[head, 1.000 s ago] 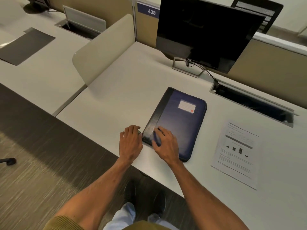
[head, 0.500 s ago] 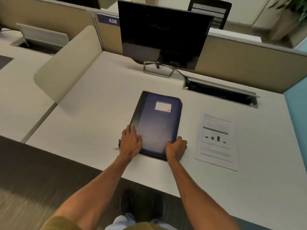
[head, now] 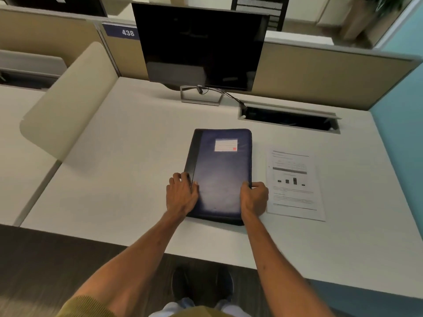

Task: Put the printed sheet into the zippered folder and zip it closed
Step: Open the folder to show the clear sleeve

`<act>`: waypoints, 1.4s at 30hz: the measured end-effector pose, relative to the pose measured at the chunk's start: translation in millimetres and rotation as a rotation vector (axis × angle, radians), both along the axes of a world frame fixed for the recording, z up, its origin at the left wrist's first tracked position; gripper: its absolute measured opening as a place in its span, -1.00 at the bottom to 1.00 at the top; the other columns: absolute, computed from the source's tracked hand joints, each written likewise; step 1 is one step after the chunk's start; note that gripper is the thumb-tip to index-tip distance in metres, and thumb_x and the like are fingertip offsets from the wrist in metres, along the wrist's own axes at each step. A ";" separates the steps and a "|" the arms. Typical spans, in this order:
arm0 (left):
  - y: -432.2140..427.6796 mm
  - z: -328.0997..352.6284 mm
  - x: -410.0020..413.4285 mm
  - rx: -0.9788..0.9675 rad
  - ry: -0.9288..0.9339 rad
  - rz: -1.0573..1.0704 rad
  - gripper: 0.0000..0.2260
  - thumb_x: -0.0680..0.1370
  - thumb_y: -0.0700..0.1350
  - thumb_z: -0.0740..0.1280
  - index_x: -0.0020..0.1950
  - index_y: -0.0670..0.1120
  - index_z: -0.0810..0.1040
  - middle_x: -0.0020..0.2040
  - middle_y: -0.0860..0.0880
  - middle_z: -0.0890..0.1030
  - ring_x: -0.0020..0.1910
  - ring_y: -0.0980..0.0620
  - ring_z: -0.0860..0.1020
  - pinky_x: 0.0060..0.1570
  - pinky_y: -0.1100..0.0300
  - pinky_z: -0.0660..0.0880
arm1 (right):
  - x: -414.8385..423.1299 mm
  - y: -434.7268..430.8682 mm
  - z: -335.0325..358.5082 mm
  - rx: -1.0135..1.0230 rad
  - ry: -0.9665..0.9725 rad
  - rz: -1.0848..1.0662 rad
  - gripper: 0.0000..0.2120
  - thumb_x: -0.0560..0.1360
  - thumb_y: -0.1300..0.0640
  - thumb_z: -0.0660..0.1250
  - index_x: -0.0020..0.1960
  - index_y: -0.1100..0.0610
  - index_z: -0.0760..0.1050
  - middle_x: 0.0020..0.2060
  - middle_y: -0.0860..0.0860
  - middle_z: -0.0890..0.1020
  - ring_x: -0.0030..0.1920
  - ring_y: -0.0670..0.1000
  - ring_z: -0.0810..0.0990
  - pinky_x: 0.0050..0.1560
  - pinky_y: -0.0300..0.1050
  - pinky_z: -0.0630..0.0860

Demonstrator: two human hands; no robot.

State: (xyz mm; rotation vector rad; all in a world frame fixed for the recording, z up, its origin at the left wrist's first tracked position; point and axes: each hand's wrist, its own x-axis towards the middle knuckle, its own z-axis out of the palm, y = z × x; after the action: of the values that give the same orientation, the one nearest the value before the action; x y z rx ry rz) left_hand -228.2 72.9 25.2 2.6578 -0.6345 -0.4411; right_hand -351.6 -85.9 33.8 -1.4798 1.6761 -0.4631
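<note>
A person is standing at a white office desk (head: 128, 179), looking down at both bare forearms reaching forward. A dark blue zippered folder (head: 220, 172) is lying flat and closed near the front of the desk, its black spine strip on the left and a pale label near its far end. The left hand (head: 182, 194) is resting on the spine side with its fingers bent over that edge, apparently pinning the folder so it does not slide. The right hand (head: 254, 197) is curling around the folder's right edge, fingers clenched on the rim, probably feeling for the zipper pull, which is not visible. The printed sheet (head: 294, 185), showing text and a small bar chart, is lying flat just beside the folder on the right, close to the right hand and not yet inside. The folder's near edge is sitting close to the desk's front edge. Bare desk is lying open to the left, giving room for the cover to swing open. Farther back are standing a dark monitor (head: 199, 45) and an open cable slot (head: 288, 118), well apart from the hands.
</note>
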 end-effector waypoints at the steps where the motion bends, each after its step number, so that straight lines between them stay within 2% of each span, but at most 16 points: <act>1: -1.7 1.6 3.6 -0.008 0.005 -0.022 -0.62 0.73 0.09 0.22 0.46 -0.09 0.44 0.45 -0.18 0.46 0.38 -0.20 0.49 0.40 -0.13 0.49 | 2.5 -0.9 4.3 -0.007 -0.027 -0.022 -0.81 0.56 0.00 0.44 0.05 0.11 0.63 -0.06 0.04 0.69 -0.05 0.11 0.67 -0.06 -0.08 0.51; 4: -8.9 9.5 16.8 -0.046 0.042 -0.129 -0.59 0.73 0.13 0.22 0.51 -0.05 0.40 0.55 -0.15 0.39 0.48 -0.21 0.44 0.49 -0.17 0.43 | 12.4 -0.6 22.7 -0.027 -0.085 -0.060 -0.90 0.49 0.03 0.44 -0.12 0.05 0.62 -0.23 -0.05 0.67 -0.17 0.07 0.68 -0.16 -0.12 0.47; 6: -14.9 18.1 25.8 -0.092 0.073 -0.178 -0.56 0.74 0.16 0.21 0.55 -0.02 0.37 0.59 -0.13 0.35 0.52 -0.20 0.41 0.51 -0.19 0.42 | 20.3 1.1 35.5 -0.027 -0.118 -0.038 -0.90 0.46 0.03 0.42 -0.16 0.05 0.62 -0.25 -0.05 0.70 -0.23 0.03 0.66 -0.20 -0.12 0.51; 8: -19.4 26.2 33.7 -0.143 0.094 -0.195 -0.54 0.74 0.20 0.19 0.57 0.01 0.35 0.61 -0.11 0.33 0.54 -0.19 0.40 0.50 -0.22 0.43 | 29.5 3.2 47.4 -0.025 -0.141 0.020 -0.86 0.45 0.01 0.42 -0.21 0.06 0.61 -0.32 -0.07 0.67 -0.29 0.00 0.65 -0.28 -0.18 0.46; 10: -22.3 34.1 40.5 -0.204 0.113 -0.176 -0.53 0.74 0.25 0.15 0.56 0.04 0.37 0.60 -0.08 0.36 0.49 -0.16 0.48 0.44 -0.21 0.50 | 41.1 6.2 59.9 -0.046 -0.184 0.102 -0.77 0.47 0.00 0.43 -0.31 0.06 0.56 -0.44 -0.10 0.59 -0.39 -0.05 0.57 -0.35 -0.23 0.37; 12: -23.7 43.0 47.5 -0.251 0.116 -0.106 -0.52 0.73 0.31 0.10 0.52 0.06 0.43 0.53 -0.05 0.47 0.38 -0.14 0.58 0.37 -0.15 0.56 | 55.6 11.6 73.7 -0.069 -0.238 0.188 -0.69 0.51 0.01 0.43 -0.37 0.05 0.50 -0.50 -0.09 0.51 -0.45 -0.08 0.47 -0.37 -0.19 0.42; 16: -15.1 61.9 65.3 -0.329 0.124 0.020 -0.40 0.70 0.41 0.03 0.36 0.02 0.59 0.30 -0.04 0.70 0.21 -0.10 0.68 0.24 -0.02 0.59 | 88.3 37.9 96.8 -0.104 -0.373 0.279 -0.69 0.56 0.02 0.41 -0.29 0.16 0.56 -0.38 0.06 0.62 -0.35 -0.02 0.56 -0.14 0.06 0.68; 19: -3.0 75.8 82.1 -0.435 0.212 0.088 -0.34 0.69 0.43 0.00 0.26 -0.03 0.67 0.15 -0.08 0.75 0.00 -0.11 0.74 0.07 -0.13 0.72 | 108.1 67.0 103.6 -0.115 -0.507 0.332 -0.75 0.61 0.00 0.36 -0.19 0.09 0.60 -0.28 -0.01 0.69 -0.19 0.02 0.68 -0.01 0.16 0.71; 21: 4.5 86.2 94.7 -0.547 0.301 0.152 -0.33 0.68 0.44 0.03 0.22 -0.05 0.69 0.08 -0.07 0.76 -0.08 -0.07 0.76 -0.19 -0.01 0.76 | 119.0 84.6 101.7 -0.124 -0.585 0.385 -0.80 0.64 0.01 0.35 -0.10 0.08 0.62 -0.18 -0.02 0.72 -0.08 0.04 0.71 0.05 0.15 0.70; 23: 14.2 98.4 109.8 -0.620 0.364 0.178 -0.37 0.65 0.48 0.05 0.18 0.03 0.66 0.02 0.02 0.72 -0.06 -0.01 0.73 -0.36 0.17 0.67 | 129.2 101.5 95.1 -0.174 -0.630 0.451 -0.87 0.65 0.01 0.35 -0.02 0.03 0.63 -0.09 -0.08 0.71 -0.04 -0.06 0.69 0.06 0.06 0.71; 25: 25.5 108.4 126.7 -0.622 0.416 0.147 -0.35 0.60 0.53 0.07 0.20 0.05 0.65 0.11 0.02 0.69 0.04 -0.01 0.69 -0.14 0.11 0.65 | 138.6 117.8 86.6 -0.227 -0.650 0.540 -0.93 0.64 -0.02 0.35 0.05 -0.13 0.61 -0.01 -0.19 0.68 0.01 -0.16 0.66 0.05 -0.11 0.68; 27: 39.1 113.7 144.3 -0.588 0.414 0.111 -0.31 0.58 0.53 0.15 0.24 -0.02 0.68 0.16 -0.03 0.71 0.13 -0.09 0.67 0.18 -0.05 0.62 | 148.5 131.7 76.7 -0.240 -0.645 0.640 -0.86 0.62 -0.05 0.35 0.15 -0.20 0.61 0.06 -0.25 0.65 0.07 -0.20 0.65 0.07 -0.18 0.66; 30: 65.5 113.7 167.2 -0.541 0.400 0.118 -0.47 0.61 0.36 0.34 0.27 -0.07 0.66 0.14 -0.08 0.71 0.16 -0.12 0.68 0.35 -0.15 0.60 | 162.8 144.4 57.7 -0.226 -0.585 0.800 -0.76 0.62 -0.01 0.36 0.27 -0.17 0.58 0.14 -0.26 0.61 0.13 -0.19 0.64 0.11 -0.30 0.60; 33: 91.5 110.5 188.3 -0.465 0.329 0.150 -0.56 0.64 0.18 0.40 0.36 -0.10 0.64 0.24 -0.14 0.70 0.21 -0.18 0.68 0.34 -0.21 0.61 | 170.3 150.2 37.0 -0.227 -0.488 0.923 -0.72 0.61 0.06 0.39 0.31 -0.08 0.60 0.20 -0.20 0.60 0.19 -0.18 0.62 0.19 -0.39 0.52; 37: 114.1 96.6 208.8 -0.235 0.099 0.161 -0.62 0.68 0.07 0.36 0.43 -0.10 0.59 0.27 -0.16 0.70 0.17 -0.22 0.68 0.24 -0.11 0.63 | 165.0 152.0 13.3 -0.253 -0.319 0.983 -0.67 0.62 0.10 0.40 0.38 -0.03 0.59 0.35 -0.11 0.60 0.37 -0.10 0.54 0.41 -0.22 0.47; 42: 123.9 60.7 210.7 -0.105 0.004 0.246 -0.60 0.72 0.02 0.29 0.54 -0.08 0.42 0.34 -0.18 0.65 0.21 -0.28 0.66 0.23 -0.18 0.61 | 138.2 141.0 -11.2 -0.310 0.015 0.949 -0.55 0.62 0.13 0.38 0.50 -0.02 0.50 0.54 -0.05 0.47 0.56 0.00 0.40 0.61 0.04 0.36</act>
State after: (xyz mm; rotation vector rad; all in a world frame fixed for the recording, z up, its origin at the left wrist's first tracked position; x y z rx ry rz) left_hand -17.5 196.8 85.9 2.5894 -0.3131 -0.3325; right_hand -213.4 55.0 22.6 -2.2832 0.7581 -0.1741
